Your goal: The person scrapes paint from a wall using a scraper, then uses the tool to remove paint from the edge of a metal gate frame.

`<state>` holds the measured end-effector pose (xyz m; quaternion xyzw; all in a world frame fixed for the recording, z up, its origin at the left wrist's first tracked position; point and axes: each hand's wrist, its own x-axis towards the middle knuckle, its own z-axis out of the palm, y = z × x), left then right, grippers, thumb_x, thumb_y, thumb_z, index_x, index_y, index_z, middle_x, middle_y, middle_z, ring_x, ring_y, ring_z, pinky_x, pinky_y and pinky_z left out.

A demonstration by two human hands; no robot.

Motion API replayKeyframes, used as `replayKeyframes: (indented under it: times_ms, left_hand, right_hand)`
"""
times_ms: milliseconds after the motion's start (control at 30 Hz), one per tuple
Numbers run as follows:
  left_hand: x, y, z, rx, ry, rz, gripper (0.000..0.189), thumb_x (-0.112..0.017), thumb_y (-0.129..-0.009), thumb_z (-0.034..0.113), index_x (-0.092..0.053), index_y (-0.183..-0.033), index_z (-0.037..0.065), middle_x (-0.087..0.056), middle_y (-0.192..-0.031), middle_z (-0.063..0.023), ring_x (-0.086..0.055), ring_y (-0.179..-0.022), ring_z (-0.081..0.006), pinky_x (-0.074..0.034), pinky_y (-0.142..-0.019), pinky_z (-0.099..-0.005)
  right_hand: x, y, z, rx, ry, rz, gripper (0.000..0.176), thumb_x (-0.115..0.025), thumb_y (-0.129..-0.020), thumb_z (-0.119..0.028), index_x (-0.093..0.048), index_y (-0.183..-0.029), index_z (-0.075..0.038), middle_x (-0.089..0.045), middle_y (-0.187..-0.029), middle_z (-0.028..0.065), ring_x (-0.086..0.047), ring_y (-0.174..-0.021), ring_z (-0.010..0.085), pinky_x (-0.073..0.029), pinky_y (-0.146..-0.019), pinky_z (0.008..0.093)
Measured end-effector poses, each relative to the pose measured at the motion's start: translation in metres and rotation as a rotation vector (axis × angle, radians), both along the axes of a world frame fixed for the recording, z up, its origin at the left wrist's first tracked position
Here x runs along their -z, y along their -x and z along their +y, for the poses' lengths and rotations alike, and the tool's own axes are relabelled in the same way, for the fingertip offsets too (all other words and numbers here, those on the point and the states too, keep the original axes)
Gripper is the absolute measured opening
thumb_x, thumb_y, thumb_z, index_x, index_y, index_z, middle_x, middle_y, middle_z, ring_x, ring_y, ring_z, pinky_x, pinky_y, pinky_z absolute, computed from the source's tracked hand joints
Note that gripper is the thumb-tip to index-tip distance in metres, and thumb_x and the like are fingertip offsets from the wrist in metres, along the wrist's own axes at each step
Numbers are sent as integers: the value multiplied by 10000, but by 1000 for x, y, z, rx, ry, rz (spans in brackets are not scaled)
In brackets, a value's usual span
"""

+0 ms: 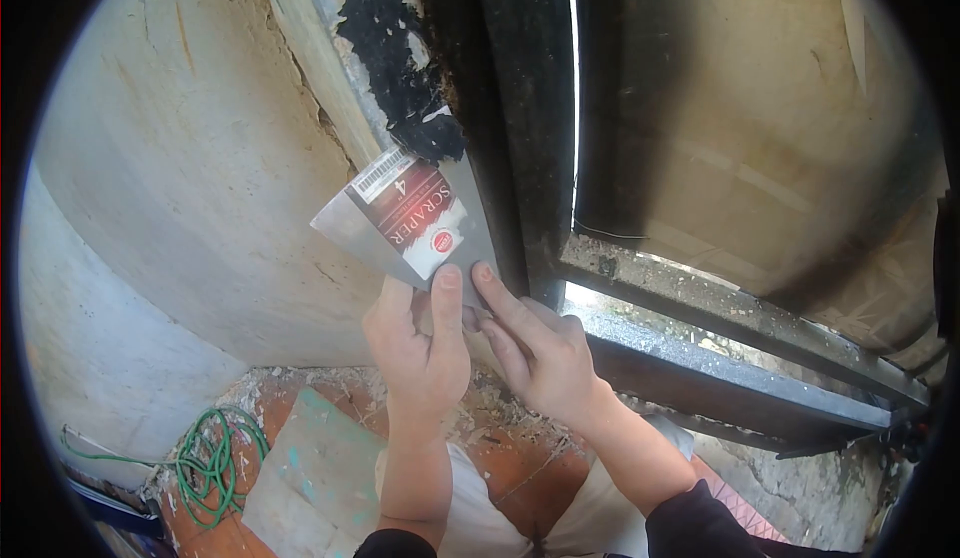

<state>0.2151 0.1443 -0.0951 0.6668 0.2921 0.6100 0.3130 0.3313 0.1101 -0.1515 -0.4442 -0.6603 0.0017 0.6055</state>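
A wide metal scraper with a red and white label reading "SCRAPER" is tilted in front of me, its blade edge at the pale door frame. Just above the blade is a patch of black, peeling paint. My left hand is wrapped round the lower part of the scraper, thumb lying along the blade. Beside it, my right hand grips the tool too, with its index finger pressed on the blade. Both hands hide the handle.
Left of the frame runs a plastered wall with a crack. At right stands a dark door with a metal bar low down. On the debris-strewn floor lie a green hose and a paint-stained board.
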Motion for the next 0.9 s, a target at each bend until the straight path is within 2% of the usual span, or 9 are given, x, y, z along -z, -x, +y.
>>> replayKeyframes:
  times_ms: [133,200,467,533,600,667,733,800,900]
  left_hand:
    - [1,3,2,-10,10,34,238,-542,-993,102,-596,-1136,-81,-670,-888,-115,-609,-645,-123,-473,-543,-260]
    - [1,3,2,-18,-3,32,216,-546,-990,100,-602,-1104,-75,-670,-851,-115,-599,-622,-118,-466,-552,-260]
    - [8,12,3,12,-76,99,197,-552,-998,147,-599,-984,-44,-655,-738,-82,-575,-582,-91,-439,-536,-239]
    - [5,13,3,-10,-94,118,235,-538,-1018,203,-597,-970,-20,-647,-736,-69,-557,-567,-75,-424,-515,-219]
    - [-4,10,3,-61,109,-3,208,-597,-969,121,-610,-862,-56,-664,-717,-106,-599,-585,-130,-454,-552,-269]
    - [-1,18,5,-50,95,66,211,-599,-968,125,-618,-862,-57,-665,-722,-112,-606,-588,-136,-455,-557,-270]
    - [0,18,5,-28,87,126,215,-600,-968,128,-626,-863,-58,-667,-727,-119,-612,-591,-142,-456,-562,-270]
    - [-2,15,-1,8,4,147,210,-603,-966,131,-641,-867,-51,-671,-726,-130,-631,-602,-155,-461,-567,-281]
    - [1,16,-1,-18,-62,183,194,-605,-962,124,-661,-906,-53,-675,-727,-130,-640,-616,-166,-465,-572,-294]
  right_hand:
    - [3,2,3,-9,-22,14,585,-676,-860,-74,-517,-1420,-137,-486,-584,74,-490,-467,218,-447,-468,350]
    - [-2,-2,-3,-23,125,-72,560,-632,-872,-1,-483,-1411,-20,-658,-793,175,-646,-643,305,-507,-585,357]
    - [-16,-5,-2,12,114,-70,541,-640,-865,4,-506,-1389,-11,-662,-808,178,-645,-654,313,-509,-593,347]
    - [18,1,1,48,-27,-7,541,-671,-865,-81,-541,-1390,-104,-518,-624,73,-513,-489,236,-460,-482,358]
    - [33,2,-6,48,70,-22,538,-666,-867,-83,-538,-1390,-102,-550,-648,83,-542,-511,247,-470,-484,362]
    - [35,1,-7,17,66,-41,511,-634,-863,-14,-524,-1362,0,-670,-845,204,-657,-665,334,-531,-625,352]
    - [9,0,-5,45,102,-60,509,-624,-870,-6,-522,-1369,-4,-673,-844,203,-673,-678,323,-534,-638,336]
    - [-15,8,3,24,-42,72,545,-653,-866,-42,-533,-1394,-102,-629,-737,118,-591,-565,270,-497,-532,359]
    - [-7,15,6,-11,-68,99,556,-647,-872,-34,-517,-1408,-104,-620,-723,128,-593,-570,272,-487,-529,364]
